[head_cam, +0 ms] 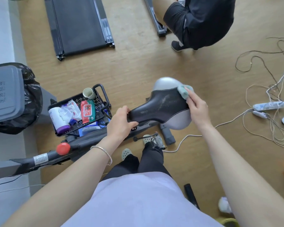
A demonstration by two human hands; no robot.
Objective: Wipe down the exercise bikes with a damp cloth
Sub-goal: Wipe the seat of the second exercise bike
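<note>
The brown wooden floor [138, 66] holds a flat black treadmill [79, 25], a grey bin with a black bag [5, 94] and a black wire cart full of wipes [103, 94]. A white power strip with tangled cords [269, 105] lies on the right. The black and grey bike seat [162, 105] is in the middle, up above the floor. The left grip [121, 122] is closed around the seat's thin front end. The right grip [197, 108] pinches a small green cloth [184, 91] against the wide back end.
</note>
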